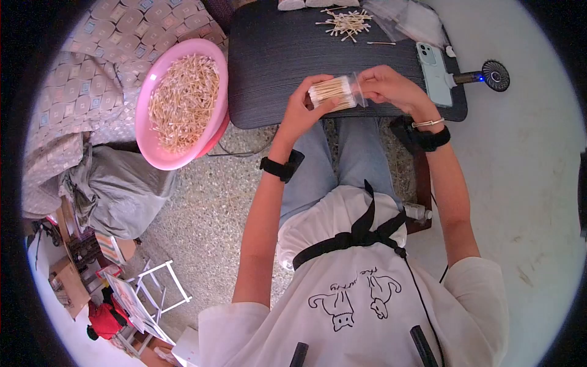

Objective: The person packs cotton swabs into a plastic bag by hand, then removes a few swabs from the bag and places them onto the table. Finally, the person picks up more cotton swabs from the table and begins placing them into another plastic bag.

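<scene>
A small clear plastic bag packed with cotton swabs (331, 93) is held over the near edge of the black table (275, 67). My left hand (302, 107) wraps round the filled end, thumb on the near side and fingers on the far side. At the bag's right end, the fingers of my right hand (391, 87) are pinched together on the clear plastic at its mouth. The swabs lie side by side in the bag, white tips toward both ends. Part of the mouth is hidden behind my right fingers.
Loose cotton swabs (348, 23) lie in a pile at the table's far side, beside clear plastic bags (413, 21). A phone (433, 73) and a small fan (494, 76) are at the right. A pink basin (142, 116) full of swabs stands left of the table.
</scene>
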Demonstrator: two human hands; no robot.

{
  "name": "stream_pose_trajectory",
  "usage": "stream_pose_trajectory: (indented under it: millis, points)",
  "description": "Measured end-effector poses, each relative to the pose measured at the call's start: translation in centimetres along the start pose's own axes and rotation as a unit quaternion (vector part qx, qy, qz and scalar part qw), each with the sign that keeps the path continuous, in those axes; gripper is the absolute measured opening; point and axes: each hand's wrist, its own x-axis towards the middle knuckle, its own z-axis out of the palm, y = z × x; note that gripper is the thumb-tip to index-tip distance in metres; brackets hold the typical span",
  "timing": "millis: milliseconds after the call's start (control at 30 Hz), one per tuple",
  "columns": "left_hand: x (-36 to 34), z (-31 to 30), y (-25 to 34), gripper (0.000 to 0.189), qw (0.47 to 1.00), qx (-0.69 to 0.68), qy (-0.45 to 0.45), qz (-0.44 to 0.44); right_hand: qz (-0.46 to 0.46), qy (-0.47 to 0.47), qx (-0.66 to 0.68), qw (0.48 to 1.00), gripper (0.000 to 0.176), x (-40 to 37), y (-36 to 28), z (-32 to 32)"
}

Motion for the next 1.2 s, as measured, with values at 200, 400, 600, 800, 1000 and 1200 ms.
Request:
stream_pose_trajectory:
  millis: [200, 400, 600, 800, 1000, 1200]
  points:
    - [0.0, -0.3, 0.1, 0.036, 0.998, -0.045, 0.042, -0.001, -0.021, 0.005, -0.010, 1.000, 0.018, 0.2, 0.0, 0.7]
    - [0.1, 0.6, 0.1, 0.031, 0.992, -0.085, 0.085, -0.027, -0.049, 0.023, -0.013, 0.998, 0.018, -0.4, 0.0, 1.0]
    - [-0.6, 2.0, 0.8, 0.031, 0.981, -0.150, 0.101, -0.068, -0.049, 0.032, -0.043, 0.997, 0.017, -1.2, 0.0, 0.7]
    - [-0.7, 2.4, 1.5, 0.032, 0.963, -0.215, 0.110, -0.116, -0.101, 0.038, -0.059, 0.992, 0.013, -1.7, -0.5, 1.1]
    - [-1.3, 2.7, 2.1, 0.033, 0.967, -0.212, 0.099, -0.100, -0.079, 0.032, -0.041, 0.996, 0.012, -2.3, -1.0, 1.2]
    - [-1.4, 2.4, 2.0, 0.033, 0.971, -0.200, 0.087, -0.095, -0.078, 0.027, -0.044, 0.996, 0.015, -2.3, -0.6, 1.4]
